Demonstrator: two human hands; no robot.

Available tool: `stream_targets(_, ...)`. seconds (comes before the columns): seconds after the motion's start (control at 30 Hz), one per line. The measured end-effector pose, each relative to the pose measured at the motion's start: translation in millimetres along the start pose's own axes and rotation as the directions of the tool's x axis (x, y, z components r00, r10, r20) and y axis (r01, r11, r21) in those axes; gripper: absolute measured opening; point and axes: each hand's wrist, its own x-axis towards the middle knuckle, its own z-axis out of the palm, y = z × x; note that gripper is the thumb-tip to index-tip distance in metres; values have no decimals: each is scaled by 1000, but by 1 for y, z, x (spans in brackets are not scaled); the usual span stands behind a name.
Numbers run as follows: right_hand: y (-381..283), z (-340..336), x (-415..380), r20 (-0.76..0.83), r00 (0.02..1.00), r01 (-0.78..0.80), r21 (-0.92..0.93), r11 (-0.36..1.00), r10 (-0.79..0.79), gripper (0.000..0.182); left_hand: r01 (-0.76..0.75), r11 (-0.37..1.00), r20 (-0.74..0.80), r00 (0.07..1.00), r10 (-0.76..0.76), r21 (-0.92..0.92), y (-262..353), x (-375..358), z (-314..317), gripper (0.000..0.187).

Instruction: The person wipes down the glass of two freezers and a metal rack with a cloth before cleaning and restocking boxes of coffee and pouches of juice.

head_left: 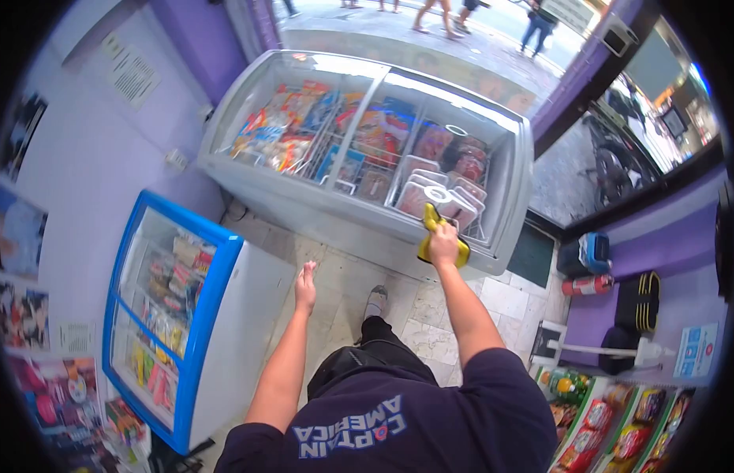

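My right hand (442, 244) had the yellow cloth (464, 254) inside its grip, the fingers closed around the bunched middle, at the near edge of the freezer (304, 206), toward its right end. The long way of the cloth ran roughly away from me, with one narrow end (432, 214) pointing beyond my fingers to the glass, and the wide part spread around the hand, but I cannot tell if it was pressing there. My left hand (304, 290) was farther from it, holding nothing that I could see, its fingers almost straight.
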Motion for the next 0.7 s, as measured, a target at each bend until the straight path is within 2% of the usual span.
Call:
stream_targets(0.1, -76, 45, 34, 12, 989, 144, 79, 986, -145, 15, 74, 997, 7, 997, -75, 32, -14, -72, -60, 73)
stream_targets(0.17, -121, 62, 57, 216, 968, 116, 53, 992, -125, 19, 133, 991, -1, 991, -133, 33, -21, -119, -103, 74)
stream_targets(0.2, -136, 73, 69, 306, 941, 157, -17, 987, -144, 25, 166, 986, -14, 986, -165, 31, -25, -145, -126, 74)
stream_targets(0.27, -169, 74, 88, 413, 899, 136, 49, 990, -144, 25, 197, 980, -106, 974, -198, -15, -31, -197, -165, 71)
stream_targets(0.33, -208, 72, 66, 261, 937, 134, 348, 928, -233, 23, 213, 972, -215, 949, -229, -98, -40, -246, -203, 69)
stream_targets(0.37, -242, 42, 40, 304, 909, 152, 394, 907, -284, 22, 215, 964, -266, 931, -251, -157, -48, -268, -219, 69)
stream_targets(0.4, -261, 50, 16, 240, 879, 247, 509, 825, -411, 18, 207, 954, -317, 909, -269, -216, -56, -289, -233, 69)
stream_targets(0.43, -281, 54, -12, 274, 832, 203, 658, 725, -482, 17, 204, 941, -368, 881, -297, -271, -62, -309, -243, 68)
stream_targets(0.47, -306, 49, -46, 342, 786, 123, 730, 673, -515, 16, 190, 926, -419, 849, -322, -326, -68, -326, -250, 67)
stream_targets(0.53, -358, 43, -119, 495, 628, -18, 780, 625, -600, 16, 135, 899, -480, 808, -343, -416, -75, -359, -265, 66)
stream_targets(0.6, -408, 39, -194, 577, 381, -191, 814, 549, -723, 17, 75, 878, -536, 767, -354, -472, -83, -390, -276, 65)
stream_targets(0.67, -466, 4, -262, 571, 153, -330, 799, 503, -807, 18, -12, 849, -596, 717, -361, -528, -89, -418, -287, 63)
stream_targets(0.7, -497, -17, -289, 528, 39, -304, 815, 493, -848, 19, -65, 829, -628, 686, -367, -556, -92, -434, -290, 61)
